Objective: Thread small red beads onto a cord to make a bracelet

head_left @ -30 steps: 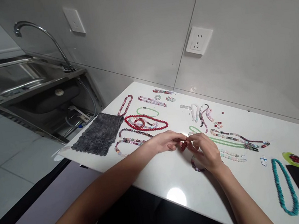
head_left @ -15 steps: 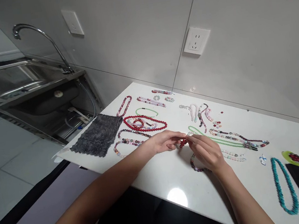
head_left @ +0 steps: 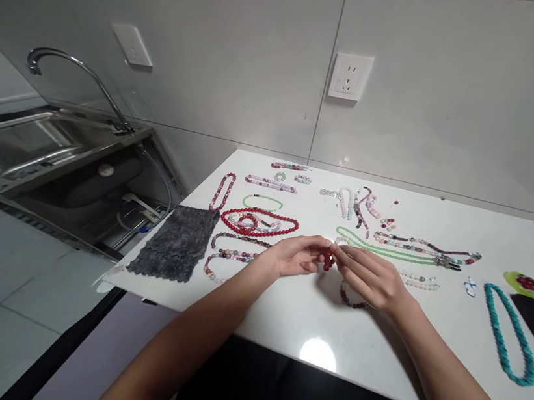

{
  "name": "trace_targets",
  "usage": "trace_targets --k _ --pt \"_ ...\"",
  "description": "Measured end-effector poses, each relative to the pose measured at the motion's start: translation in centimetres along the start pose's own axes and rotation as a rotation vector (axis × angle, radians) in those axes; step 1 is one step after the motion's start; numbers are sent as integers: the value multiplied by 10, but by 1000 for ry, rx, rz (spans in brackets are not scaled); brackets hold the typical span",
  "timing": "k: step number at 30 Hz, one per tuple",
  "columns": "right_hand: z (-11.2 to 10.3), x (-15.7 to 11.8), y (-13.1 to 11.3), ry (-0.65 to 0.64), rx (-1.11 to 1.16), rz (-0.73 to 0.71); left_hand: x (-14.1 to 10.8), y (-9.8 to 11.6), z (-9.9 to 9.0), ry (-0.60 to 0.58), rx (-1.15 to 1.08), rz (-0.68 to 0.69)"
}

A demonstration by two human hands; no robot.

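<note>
Head view: over white table (head_left: 276, 310) beside grey wall (head_left: 248, 58), left hand (head_left: 297, 257) and right hand (head_left: 372, 274), pinched closed, hold red beads (head_left: 327, 260).

A person's left hand (head_left: 299, 256) and right hand (head_left: 373, 276) hold small red beads (head_left: 327, 260) at their fingertips, above a white table (head_left: 312, 315). Left of these beads lie a red necklace (head_left: 276, 232) and, farther left, a dark grey cloth (head_left: 175, 245). Right of them lie a green strand (head_left: 402, 256) and, farther right, a turquoise necklace (head_left: 498, 333).
</note>
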State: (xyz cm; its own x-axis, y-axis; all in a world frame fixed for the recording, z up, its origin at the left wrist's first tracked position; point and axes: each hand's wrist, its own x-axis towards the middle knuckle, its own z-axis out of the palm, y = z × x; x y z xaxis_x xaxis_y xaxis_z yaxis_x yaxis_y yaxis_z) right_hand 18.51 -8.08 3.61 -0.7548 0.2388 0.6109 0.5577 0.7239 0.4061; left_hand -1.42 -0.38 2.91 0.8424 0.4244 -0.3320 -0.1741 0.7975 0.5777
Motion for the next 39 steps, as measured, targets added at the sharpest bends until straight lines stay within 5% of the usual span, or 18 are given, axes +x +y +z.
trace_targets --k 9,16,22,27,34,39 --pt "11 -2 1 37 210 149 0 -3 0 122 310 151" --pt "15 9 -6 224 454 614 1 -1 1 265 647 289" --pt "14 18 -8 106 536 1020 -4 2 11 316 652 350" --pt "20 18 -9 18 642 1067 -1 0 7 323 663 387" --pt "31 14 -9 45 713 1162 1 -2 3 249 711 406" --pt "31 13 -6 77 744 1158 4 -4 -2 304 749 409"
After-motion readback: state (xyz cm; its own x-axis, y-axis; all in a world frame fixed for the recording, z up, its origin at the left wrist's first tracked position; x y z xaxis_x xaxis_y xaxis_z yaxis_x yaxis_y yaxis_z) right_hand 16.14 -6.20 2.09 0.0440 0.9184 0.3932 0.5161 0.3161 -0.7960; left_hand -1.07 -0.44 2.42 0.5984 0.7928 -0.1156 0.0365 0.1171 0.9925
